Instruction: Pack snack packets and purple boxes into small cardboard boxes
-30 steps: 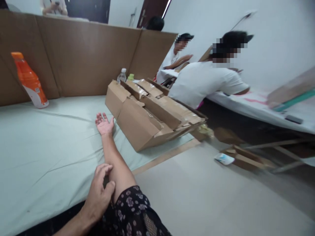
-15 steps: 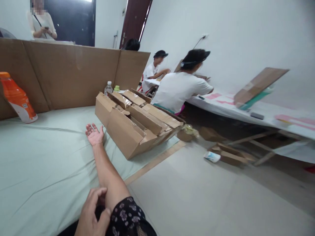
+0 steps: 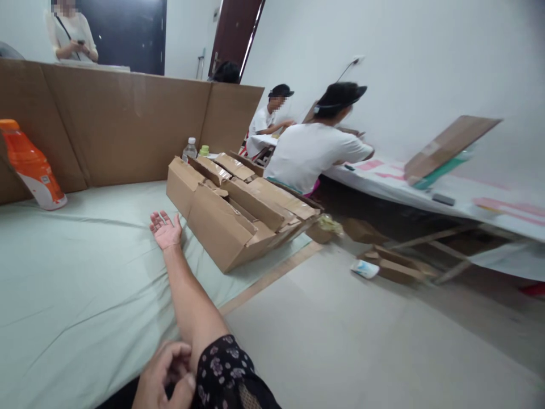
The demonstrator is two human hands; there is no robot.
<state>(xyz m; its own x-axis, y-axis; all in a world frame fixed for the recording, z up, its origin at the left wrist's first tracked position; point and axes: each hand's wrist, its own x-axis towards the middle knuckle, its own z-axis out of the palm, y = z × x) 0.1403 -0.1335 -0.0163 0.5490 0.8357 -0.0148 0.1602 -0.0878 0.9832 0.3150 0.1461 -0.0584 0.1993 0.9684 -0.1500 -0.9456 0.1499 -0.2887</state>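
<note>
So the biggest thing here is the desk (image 3: 85,272) under a wrinkly pale green cloth, and then there's the white-covered desk (image 3: 508,199) over on the right. A creased brown cardboard panel (image 3: 140,125) stands along the far side of the green cloth. Someone in a white shirt (image 3: 302,156) is leaning over that white-covered desk, and another person (image 3: 74,40) is up behind the panel with a small dark thing in their hands. The cardboard box (image 3: 221,227), with flaps, tape and long slots on top, sits on the green cloth by the right edge of the desk. Over on the left an orange bottle (image 3: 34,165) is in front of the panel. The right hand (image 3: 166,230) is palm up, grip wide open, fingers spread, thumb just beside the box. The left hand (image 3: 164,372) is down by the floral sleeve (image 3: 225,363), grip half curled with thumb and fingers apart; can't tell if it's touching the arm. Smallest: a clear bottle (image 3: 189,149) behind the box, next to something light green (image 3: 204,150).
</note>
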